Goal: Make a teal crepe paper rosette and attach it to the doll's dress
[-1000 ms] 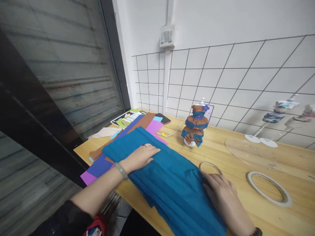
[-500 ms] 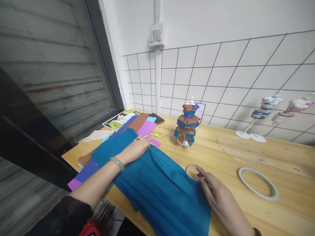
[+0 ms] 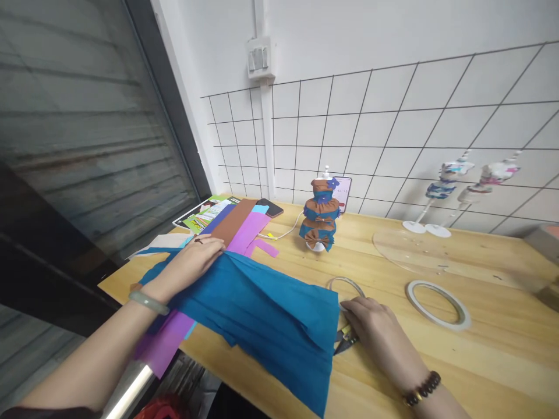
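A large teal sheet of crepe-like material [image 3: 262, 302] lies wrinkled across the table's front edge. My left hand [image 3: 198, 259] is closed on its far left part, over a stack of coloured strips. My right hand [image 3: 373, 323] rests low at the sheet's right edge, fingers curled over black-and-yellow scissors [image 3: 346, 338]. Only the dark pointed end and a yellow part of the scissors show; the palm hides the rest. Just beyond these fingers lies a thin tape ring [image 3: 349, 284].
Purple [image 3: 248, 230] and brown strips [image 3: 233, 222] lie at left beside a green printed packet [image 3: 203, 218]. A small dress form in brown and teal [image 3: 322, 215] stands before a propped phone [image 3: 345, 195]. A white tape roll [image 3: 439, 305] and two more forms [image 3: 454, 171] are at right.
My left hand has drawn the teal sheet leftward, folding its left end and uncovering more strips. The scissors now show below my right hand, whose fingers have curled in. The view has shifted slightly.
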The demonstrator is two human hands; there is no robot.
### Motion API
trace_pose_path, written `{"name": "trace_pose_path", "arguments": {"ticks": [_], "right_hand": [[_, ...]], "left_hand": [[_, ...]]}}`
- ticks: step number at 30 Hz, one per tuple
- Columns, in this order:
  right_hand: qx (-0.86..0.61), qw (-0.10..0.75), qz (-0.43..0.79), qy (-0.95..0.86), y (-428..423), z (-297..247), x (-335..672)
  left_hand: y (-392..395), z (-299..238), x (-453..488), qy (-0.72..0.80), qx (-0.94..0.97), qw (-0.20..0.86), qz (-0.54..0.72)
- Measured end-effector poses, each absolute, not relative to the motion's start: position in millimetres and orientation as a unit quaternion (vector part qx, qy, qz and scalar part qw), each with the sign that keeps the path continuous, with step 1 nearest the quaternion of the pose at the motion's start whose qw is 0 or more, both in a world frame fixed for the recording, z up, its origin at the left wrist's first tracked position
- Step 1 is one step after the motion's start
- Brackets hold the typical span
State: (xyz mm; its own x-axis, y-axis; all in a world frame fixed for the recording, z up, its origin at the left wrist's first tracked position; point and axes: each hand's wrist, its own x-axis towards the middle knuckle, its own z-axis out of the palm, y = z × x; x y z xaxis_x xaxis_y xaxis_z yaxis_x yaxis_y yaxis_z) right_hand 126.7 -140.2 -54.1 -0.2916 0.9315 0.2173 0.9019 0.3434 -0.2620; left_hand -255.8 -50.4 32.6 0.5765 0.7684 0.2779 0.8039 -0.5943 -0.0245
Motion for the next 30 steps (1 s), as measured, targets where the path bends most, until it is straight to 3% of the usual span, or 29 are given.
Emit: {"name": "trace_pose_path", "arguments": {"ticks": [19, 30], "right_hand": [[-0.729, 0.144, -0.135, -0.656, -132.1, -56.1, 183.8], [-0.619, 0.166, -0.101, -0.761, -123.0, -70.8, 153.8]], "left_hand": [[-16.1, 25.6, -283.2, -0.538, -0.836, 0.042, -0.098], [24.7, 6.1, -270.0, -0.538, -0.839, 0.003, -0.081]]}}
